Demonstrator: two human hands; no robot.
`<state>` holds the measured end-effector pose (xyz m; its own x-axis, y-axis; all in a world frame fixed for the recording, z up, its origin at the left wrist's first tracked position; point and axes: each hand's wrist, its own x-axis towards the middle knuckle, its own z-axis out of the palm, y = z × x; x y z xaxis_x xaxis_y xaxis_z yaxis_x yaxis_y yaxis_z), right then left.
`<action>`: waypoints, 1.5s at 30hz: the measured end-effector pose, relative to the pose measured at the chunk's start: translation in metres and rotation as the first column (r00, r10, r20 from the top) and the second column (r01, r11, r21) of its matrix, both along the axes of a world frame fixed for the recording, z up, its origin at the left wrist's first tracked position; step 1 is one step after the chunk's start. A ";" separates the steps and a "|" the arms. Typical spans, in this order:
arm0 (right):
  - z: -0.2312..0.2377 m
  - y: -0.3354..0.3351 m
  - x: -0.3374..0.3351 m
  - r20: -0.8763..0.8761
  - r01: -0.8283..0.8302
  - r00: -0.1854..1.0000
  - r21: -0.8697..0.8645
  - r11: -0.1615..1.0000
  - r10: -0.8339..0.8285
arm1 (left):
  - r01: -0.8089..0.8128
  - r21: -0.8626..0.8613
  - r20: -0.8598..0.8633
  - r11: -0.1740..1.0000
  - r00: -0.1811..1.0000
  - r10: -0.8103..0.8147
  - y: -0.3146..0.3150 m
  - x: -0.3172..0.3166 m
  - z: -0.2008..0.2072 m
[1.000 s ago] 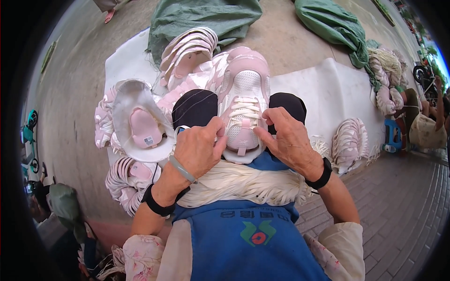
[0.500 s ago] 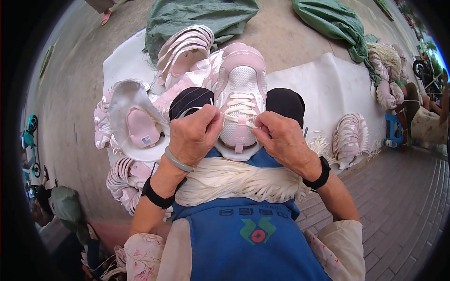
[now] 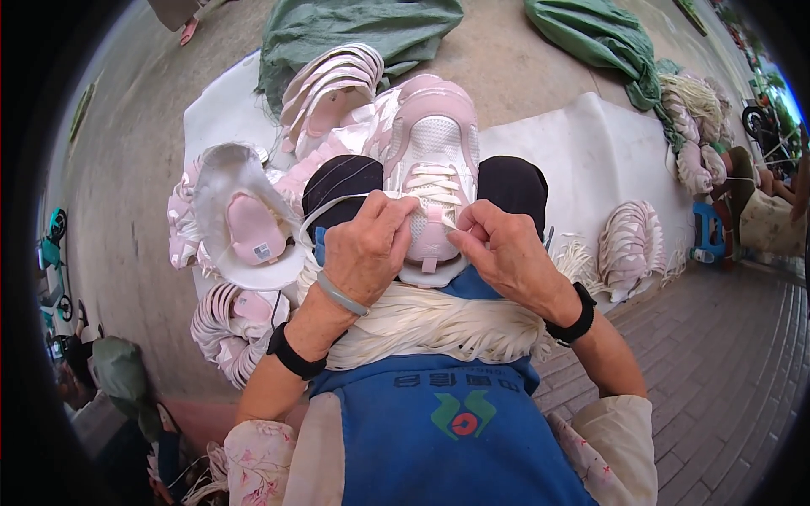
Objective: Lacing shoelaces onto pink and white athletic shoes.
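A pink and white shoe upper [image 3: 433, 135] lies between my knees, its toe pointing away from me. White shoelace [image 3: 434, 181] crosses its eyelets in several rows. My left hand [image 3: 371, 240] pinches the lace beside the tongue, and a loose length trails off to the left over my dark trouser knee. On the other side, my right hand [image 3: 502, 244] pinches lace at the upper's right edge, close to the pink tongue tab [image 3: 429, 264]. A thick bundle of cream laces [image 3: 430, 325] rests across my lap on the blue apron [image 3: 456, 422].
Stacked pink uppers [image 3: 333, 93] lie ahead on a white sheet [image 3: 582, 143], with another stack [image 3: 631, 249] to the right. A white-lined upper [image 3: 245, 219] sits at left. Green sacks [image 3: 363, 38] lie beyond. A blue stool [image 3: 709, 232] and a seated person are at far right.
My left hand has shifted slightly right and down, closer to the upper's middle. The loose lace now stretches out to the left of it. My right hand has barely moved.
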<state>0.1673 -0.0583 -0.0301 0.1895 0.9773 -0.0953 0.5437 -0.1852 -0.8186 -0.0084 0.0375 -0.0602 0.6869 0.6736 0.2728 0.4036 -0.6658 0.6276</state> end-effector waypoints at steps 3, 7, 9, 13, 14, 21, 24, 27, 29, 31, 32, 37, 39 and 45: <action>0.002 0.002 0.002 -0.032 0.000 0.999 -0.086 0.996 -0.003 | 0.016 -0.031 -0.028 0.999 0.999 -0.017 0.007 0.000 0.000; -0.002 0.004 0.004 0.007 -0.015 1.000 -0.098 0.995 0.016 | 0.135 -0.125 -0.028 0.983 0.990 -0.139 0.023 0.003 0.001; -0.003 0.006 0.004 0.014 -0.014 1.000 -0.104 0.995 0.016 | 0.159 -0.103 -0.037 0.982 0.986 -0.164 0.023 0.005 0.002; -0.003 0.005 0.002 0.108 -0.064 0.991 -0.149 0.987 0.081 | 0.111 -0.027 -0.063 0.993 0.992 -0.113 0.017 0.008 0.004; -0.003 0.005 0.001 0.144 -0.076 0.985 -0.139 0.987 0.096 | 0.133 0.001 -0.075 0.991 0.988 -0.133 0.018 0.008 0.005; -0.006 0.005 -0.005 0.358 -0.148 0.914 -0.147 0.978 0.192 | 0.118 0.041 0.027 0.992 0.993 -0.119 0.017 0.009 -0.009; -0.001 0.003 0.006 0.654 -0.396 0.706 0.048 0.917 0.271 | 0.102 0.112 0.043 0.988 0.993 -0.108 0.012 0.006 -0.014; 0.001 0.002 0.031 0.832 -0.556 0.501 0.098 0.826 0.238 | 0.224 0.152 -0.023 0.963 0.975 -0.223 0.015 0.002 -0.012; -0.008 -0.006 0.032 0.866 -0.662 0.447 0.152 0.734 0.224 | 0.256 0.133 -0.071 0.957 0.966 -0.248 0.015 -0.001 -0.011; -0.018 -0.012 0.031 0.862 -0.668 0.464 0.187 0.720 0.207 | 0.247 0.099 -0.042 0.964 0.969 -0.244 0.016 -0.005 -0.009; -0.021 -0.017 0.030 0.840 -0.632 0.489 0.155 0.760 0.236 | 0.241 0.065 -0.014 0.968 0.971 -0.240 0.016 -0.008 -0.008; -0.007 -0.029 0.022 0.605 -0.344 0.775 0.160 0.925 0.183 | 0.132 -0.123 0.138 0.984 0.984 -0.114 0.026 -0.029 0.003; 0.000 -0.023 0.019 0.543 -0.278 0.823 0.130 0.952 0.166 | -0.039 -0.349 0.147 0.936 0.985 0.096 0.033 -0.042 0.021; -0.011 0.006 0.009 0.493 -0.244 0.860 0.166 0.956 0.134 | -0.232 -0.459 0.309 0.857 0.863 0.399 0.071 -0.087 0.067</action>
<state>0.1759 -0.0525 -0.0414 -0.0328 0.9842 0.1740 0.8801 0.1110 -0.4616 -0.0949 0.1082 0.0070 0.3145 0.9403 0.1300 0.2214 -0.2058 0.9532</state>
